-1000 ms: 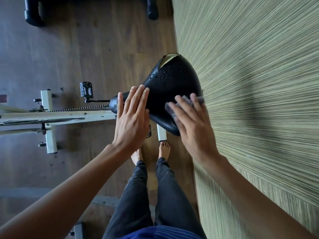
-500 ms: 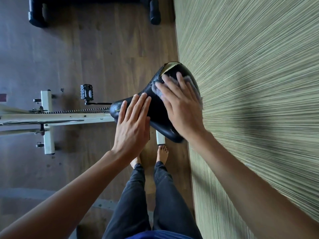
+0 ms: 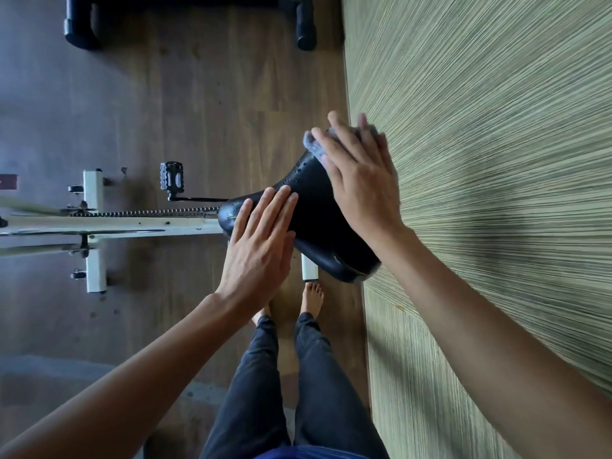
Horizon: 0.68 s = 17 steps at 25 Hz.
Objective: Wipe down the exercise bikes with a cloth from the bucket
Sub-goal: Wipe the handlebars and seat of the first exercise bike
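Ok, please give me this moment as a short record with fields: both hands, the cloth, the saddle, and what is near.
left hand: flat on the narrow end of the saddle, fingers straight
right hand: presses the cloth on the saddle's wide part, at its far edge, fingers straight
cloth: grey, mostly hidden under the hand
saddle: black
frame: white, with chain and pedal
wall: green-striped, close beside the saddle
bucket: not in view
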Available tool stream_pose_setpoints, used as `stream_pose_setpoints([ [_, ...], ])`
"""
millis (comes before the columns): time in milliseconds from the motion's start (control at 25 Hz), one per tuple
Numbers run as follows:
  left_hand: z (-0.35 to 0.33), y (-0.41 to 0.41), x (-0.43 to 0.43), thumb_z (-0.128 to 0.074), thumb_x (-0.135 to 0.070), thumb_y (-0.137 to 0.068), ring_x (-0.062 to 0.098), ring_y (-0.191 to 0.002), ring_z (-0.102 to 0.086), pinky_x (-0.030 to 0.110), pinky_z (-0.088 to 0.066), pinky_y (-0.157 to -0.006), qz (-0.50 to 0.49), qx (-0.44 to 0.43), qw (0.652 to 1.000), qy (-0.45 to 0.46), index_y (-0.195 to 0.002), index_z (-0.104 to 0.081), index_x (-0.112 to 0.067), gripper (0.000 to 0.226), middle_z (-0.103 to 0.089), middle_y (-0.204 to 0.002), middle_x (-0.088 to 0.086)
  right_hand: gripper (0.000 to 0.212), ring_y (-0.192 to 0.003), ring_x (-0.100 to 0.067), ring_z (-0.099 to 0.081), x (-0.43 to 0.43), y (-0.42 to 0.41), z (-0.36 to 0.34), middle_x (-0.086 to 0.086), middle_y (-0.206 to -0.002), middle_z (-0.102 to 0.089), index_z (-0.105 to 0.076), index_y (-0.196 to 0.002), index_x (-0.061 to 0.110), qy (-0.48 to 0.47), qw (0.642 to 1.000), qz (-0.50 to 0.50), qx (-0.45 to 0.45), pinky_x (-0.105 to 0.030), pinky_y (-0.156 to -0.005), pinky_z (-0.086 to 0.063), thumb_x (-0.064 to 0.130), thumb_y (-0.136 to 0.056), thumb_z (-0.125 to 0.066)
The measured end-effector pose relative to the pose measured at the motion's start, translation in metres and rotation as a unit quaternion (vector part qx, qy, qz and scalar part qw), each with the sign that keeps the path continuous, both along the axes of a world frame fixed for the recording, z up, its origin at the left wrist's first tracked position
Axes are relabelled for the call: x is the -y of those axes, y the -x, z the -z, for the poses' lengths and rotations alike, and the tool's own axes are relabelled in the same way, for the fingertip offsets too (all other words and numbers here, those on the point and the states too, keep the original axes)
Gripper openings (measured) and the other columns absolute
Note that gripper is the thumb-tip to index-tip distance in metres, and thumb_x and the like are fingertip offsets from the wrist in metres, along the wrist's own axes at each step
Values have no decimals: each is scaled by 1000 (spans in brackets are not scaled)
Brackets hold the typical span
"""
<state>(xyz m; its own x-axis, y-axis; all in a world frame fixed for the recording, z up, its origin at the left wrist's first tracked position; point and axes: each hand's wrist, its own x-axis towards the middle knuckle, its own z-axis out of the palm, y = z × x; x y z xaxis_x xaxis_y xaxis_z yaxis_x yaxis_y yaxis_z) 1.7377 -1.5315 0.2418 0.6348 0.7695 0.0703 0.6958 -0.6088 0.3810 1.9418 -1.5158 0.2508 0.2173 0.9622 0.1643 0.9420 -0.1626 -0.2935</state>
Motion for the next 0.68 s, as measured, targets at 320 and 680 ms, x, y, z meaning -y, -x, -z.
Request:
stream_pose_setpoints([
  [320,3,1,-1,-47,-17,-101,27,-148,-29,51,-27,-119,2,4,1000,-3,-149,-40,-5,50,-35,-158,11,41,-151,-30,-27,-2,1,-1,10,-160,-36,-48,-147,34,41,999,-29,-3,-56,-123,-17,37,-108,-35],
  [680,4,2,0,-47,-21,-102,28,-149,-27,52,-24,-120,-14,-1,1000,-6,-149,-39,-5,51,-35,-158,12,44,-151,-32,-26,23,11,1,1,-163,-33,-43,-151,29,52,999,-12,-4,-46,-125,-19,36,-109,-33],
])
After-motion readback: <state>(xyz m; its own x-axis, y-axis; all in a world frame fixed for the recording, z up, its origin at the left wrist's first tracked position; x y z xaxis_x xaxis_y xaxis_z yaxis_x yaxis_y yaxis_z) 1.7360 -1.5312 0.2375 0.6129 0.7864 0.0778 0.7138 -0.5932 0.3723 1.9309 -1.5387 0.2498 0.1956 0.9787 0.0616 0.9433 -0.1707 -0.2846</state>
